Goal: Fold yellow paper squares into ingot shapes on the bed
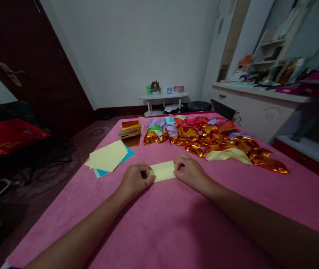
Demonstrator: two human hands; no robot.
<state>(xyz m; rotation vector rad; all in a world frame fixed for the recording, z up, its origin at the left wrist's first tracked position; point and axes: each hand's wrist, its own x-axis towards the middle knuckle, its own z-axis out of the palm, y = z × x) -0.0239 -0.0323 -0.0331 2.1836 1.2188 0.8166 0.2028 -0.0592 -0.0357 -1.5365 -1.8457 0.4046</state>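
Note:
Between my two hands a folded piece of pale yellow paper (163,171) is held low over the pink tablecloth (159,224). My left hand (137,179) pinches its left end, thumb against curled fingers. At the other end my right hand (190,172) pinches it the same way. Left of my left hand lies a stack of yellow paper sheets (107,155), with blue sheets (127,154) showing from under it. Behind that stack sits a pile of gold foil sheets (131,130).
Crumpled or folded gold foil pieces (212,136) and coloured paper pieces (170,125) cover the far right of the table. One folded yellow piece (229,154) lies nearest my right hand. Beyond stand a small white table (163,96) and a white dresser (260,102).

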